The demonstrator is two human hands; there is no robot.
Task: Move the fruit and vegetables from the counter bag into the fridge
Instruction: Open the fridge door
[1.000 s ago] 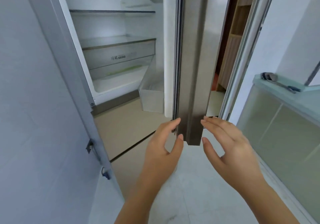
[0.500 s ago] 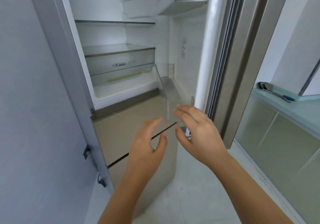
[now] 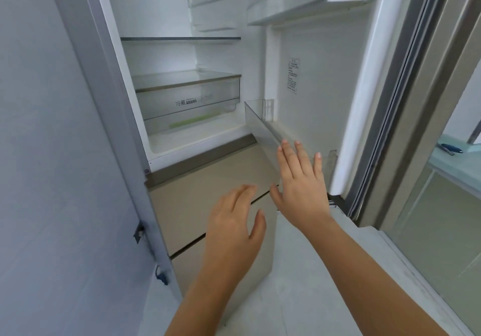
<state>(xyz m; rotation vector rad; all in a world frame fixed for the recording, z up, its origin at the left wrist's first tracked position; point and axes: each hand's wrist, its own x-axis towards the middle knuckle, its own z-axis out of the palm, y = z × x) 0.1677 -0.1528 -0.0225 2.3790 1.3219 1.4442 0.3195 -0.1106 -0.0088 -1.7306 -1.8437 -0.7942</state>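
In the head view, the only one given, the tall white-lined fridge (image 3: 166, 57) stands open in front of the person. A second ago its brushed-steel door (image 3: 416, 96) showed edge-on between the two hands, only partly open. Half a second ago it was swinging away. Now it stands wide to the right and the inside is exposed. A thin glass shelf (image 3: 179, 39) sits above a clear plastic crisper drawer with a printed label (image 3: 187, 99), and a clear plastic bin (image 3: 263, 125) hangs on the door's white lining. Below are the closed beige drawer fronts (image 3: 203, 187).

Both hands have let go of the door. The right hand (image 3: 302, 190) is raised in front of the door bin, fingers straight and spread, holding nothing. Whether its fingertips touch the bin's rim cannot be told. The left hand (image 3: 231, 229) is lower, over the beige fronts, with its fingers loosely bent and empty.

The fruit and vegetables and the counter bag are not in view. Only a corner of a pale green glass counter (image 3: 458, 164) shows at far right, with a dark blue utensil handle (image 3: 450, 148) lying on it.

The opening step looks finished, and nothing appears to have been stowed yet. The produce probably has to be fetched from the counter next, and the crisper drawer looks the likeliest place for it.
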